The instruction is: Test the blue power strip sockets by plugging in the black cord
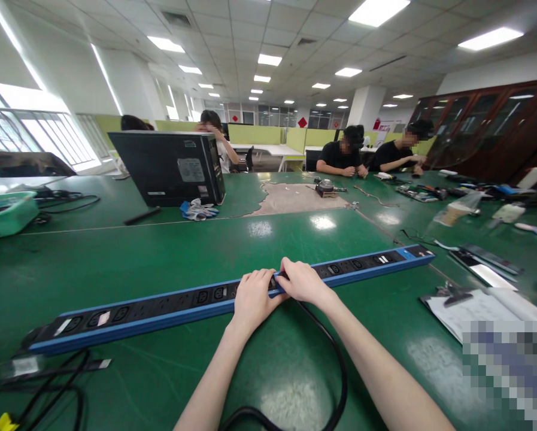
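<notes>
A long blue and black power strip (160, 305) with several sockets lies across the green table (160, 251), running from lower left to upper right. My left hand (254, 297) rests on its middle with the fingers curled over the top. My right hand (300, 281) sits right beside it, fingers bent and pressed onto the strip. Both hands meet over one socket, and what lies under the fingertips is hidden. A thick black cable (335, 365) runs from under my hands back toward me in a loop.
A black computer case (172, 167) and blue-white gloves (199, 209) sit at the back left, a green basket (8, 215) at far left. A clipboard with papers (470, 305) lies on the right. Black cables (44, 383) lie at lower left. Three people sit at the far side.
</notes>
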A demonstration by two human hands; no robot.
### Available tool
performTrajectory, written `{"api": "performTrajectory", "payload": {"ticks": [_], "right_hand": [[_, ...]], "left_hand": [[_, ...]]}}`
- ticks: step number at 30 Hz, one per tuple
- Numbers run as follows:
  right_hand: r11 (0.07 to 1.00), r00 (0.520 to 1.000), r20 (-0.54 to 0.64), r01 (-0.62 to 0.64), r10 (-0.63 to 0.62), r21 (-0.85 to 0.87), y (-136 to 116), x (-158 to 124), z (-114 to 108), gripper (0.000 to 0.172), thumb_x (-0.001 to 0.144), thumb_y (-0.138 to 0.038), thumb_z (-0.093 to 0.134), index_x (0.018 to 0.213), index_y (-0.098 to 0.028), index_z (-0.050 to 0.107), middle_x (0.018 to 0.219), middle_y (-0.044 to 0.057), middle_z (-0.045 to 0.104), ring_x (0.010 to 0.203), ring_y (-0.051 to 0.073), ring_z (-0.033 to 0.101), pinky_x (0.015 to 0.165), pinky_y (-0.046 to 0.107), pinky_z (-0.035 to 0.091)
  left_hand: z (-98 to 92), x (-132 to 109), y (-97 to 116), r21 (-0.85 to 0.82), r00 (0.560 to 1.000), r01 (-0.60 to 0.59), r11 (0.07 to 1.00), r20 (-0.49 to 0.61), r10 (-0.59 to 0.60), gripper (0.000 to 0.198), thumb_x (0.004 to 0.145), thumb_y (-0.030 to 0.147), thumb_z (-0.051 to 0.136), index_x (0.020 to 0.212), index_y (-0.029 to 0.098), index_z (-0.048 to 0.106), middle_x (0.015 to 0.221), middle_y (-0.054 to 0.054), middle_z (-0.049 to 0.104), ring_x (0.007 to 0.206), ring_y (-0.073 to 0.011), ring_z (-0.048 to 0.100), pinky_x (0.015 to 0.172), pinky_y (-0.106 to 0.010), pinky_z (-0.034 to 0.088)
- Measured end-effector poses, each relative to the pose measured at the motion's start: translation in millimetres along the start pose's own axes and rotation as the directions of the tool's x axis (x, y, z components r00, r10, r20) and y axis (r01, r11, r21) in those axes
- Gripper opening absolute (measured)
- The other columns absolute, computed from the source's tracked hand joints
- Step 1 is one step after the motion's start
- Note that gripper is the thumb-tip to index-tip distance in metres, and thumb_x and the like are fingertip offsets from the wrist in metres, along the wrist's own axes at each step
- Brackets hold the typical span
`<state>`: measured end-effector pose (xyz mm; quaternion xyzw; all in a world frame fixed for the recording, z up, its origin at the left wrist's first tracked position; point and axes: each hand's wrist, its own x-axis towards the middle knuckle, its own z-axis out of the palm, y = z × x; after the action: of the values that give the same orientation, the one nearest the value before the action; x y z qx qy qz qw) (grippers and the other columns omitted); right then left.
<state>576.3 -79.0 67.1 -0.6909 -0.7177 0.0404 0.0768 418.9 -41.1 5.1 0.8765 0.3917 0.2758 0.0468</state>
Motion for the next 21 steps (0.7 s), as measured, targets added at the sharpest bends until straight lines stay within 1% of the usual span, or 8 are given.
{"api": "performTrajectory", "payload": {"ticks": [5,7,9,12,15,17,19,21], "right_hand": [[1.0,0.999,-0.042,0.006,-0.006,0.007,-12,-11,-21,0.028,0.1,-0.042,0.045,0.112,-0.018,0.055,0.1,0.012,0.071,0.095,0.026,0.067,0.078,0.03,0.041],[0.999,0.994,-0.105,0.021,-0.018,0.034,-14,-18,-38,0.031,0.102,-0.044,0.041,0.117,-0.021,0.055,0.1,0.01,0.071,0.095,0.024,0.066,0.077,0.029,0.04],[0.997,0.981,-0.191,0.001,0.014,0.078,-5,-24,-56,0.036,0.103,-0.049,0.036,0.121,-0.024,0.055,0.099,0.007,0.071,0.093,0.023,0.066,0.075,0.028,0.039],[0.986,0.968,-0.233,-0.06,0.096,0.158,33,-29,-72,0.038,0.101,-0.054,0.037,0.118,-0.027,0.058,0.09,0.003,0.072,0.082,0.021,0.066,0.07,0.027,0.039],[0.964,0.966,-0.164,-0.166,0.202,0.208,86,-30,-72,0.032,0.099,-0.048,0.044,0.112,-0.024,0.061,0.08,0.002,0.071,0.076,0.02,0.065,0.068,0.027,0.041],[0.941,0.968,-0.079,-0.21,0.238,0.264,114,-34,-70,0.03,0.097,-0.044,0.047,0.113,-0.023,0.061,0.077,0.002,0.071,0.072,0.019,0.064,0.065,0.027,0.042],[0.917,0.968,-0.01,-0.235,0.252,0.323,132,-39,-70,0.031,0.097,-0.042,0.047,0.117,-0.022,0.059,0.081,0.003,0.072,0.068,0.018,0.064,0.063,0.027,0.044],[0.91,0.964,-0.009,-0.248,0.266,0.331,141,-47,-73,0.034,0.097,-0.042,0.047,0.12,-0.02,0.059,0.084,0.005,0.072,0.068,0.018,0.063,0.063,0.027,0.045]], "left_hand": [[-0.2,0,0,0.013,1.0,0.01,1.0,0.017,-0.011,0.05,0.084,0.057,0.066,0.122,0.025,0.06,0.118,-0.008,0.067,0.109,-0.0288,0.059,0.098,-0.043,0.042],[0.6,0,-1,0.015,1.0,0.005,1.0,0.02,-0.005,0.053,0.083,0.06,0.066,0.122,0.025,0.06,0.116,-0.008,0.068,0.108,-0.029,0.059,0.097,-0.043,0.042],[1.1,0,-1,0.017,1.0,0.002,1.0,0.016,-0.002,0.057,0.082,0.063,0.067,0.124,0.025,0.059,0.116,-0.008,0.067,0.109,-0.0292,0.059,0.097,-0.043,0.042],[1.2,0,-1,0.023,1.0,0.005,1.0,0.005,-0.005,0.058,0.082,0.063,0.066,0.126,0.026,0.057,0.117,-0.008,0.066,0.111,-0.0292,0.058,0.1,-0.043,0.04],[0.4,-1,1,0.027,1.0,0.005,1.0,0.003,-0.005,0.056,0.083,0.062,0.065,0.124,0.025,0.057,0.116,-0.009,0.065,0.11,-0.0292,0.058,0.1,-0.044,0.04],[-0.2,-1,3,0.031,1.0,0.006,1.0,0.003,-0.006,0.056,0.084,0.062,0.064,0.124,0.024,0.057,0.116,-0.009,0.065,0.11,-0.0297,0.058,0.1,-0.044,0.04],[-0.6,-2,4,0.037,1.0,0.013,0.999,0.004,-0.013,0.055,0.084,0.061,0.063,0.124,0.024,0.057,0.117,-0.01,0.065,0.111,-0.0304,0.057,0.101,-0.045,0.04],[-0.6,-3,5,0.044,1.0,0.016,0.999,0.007,-0.016,0.056,0.084,0.061,0.062,0.125,0.023,0.056,0.119,-0.011,0.064,0.113,-0.0313,0.057,0.102,-0.046,0.039]]}}
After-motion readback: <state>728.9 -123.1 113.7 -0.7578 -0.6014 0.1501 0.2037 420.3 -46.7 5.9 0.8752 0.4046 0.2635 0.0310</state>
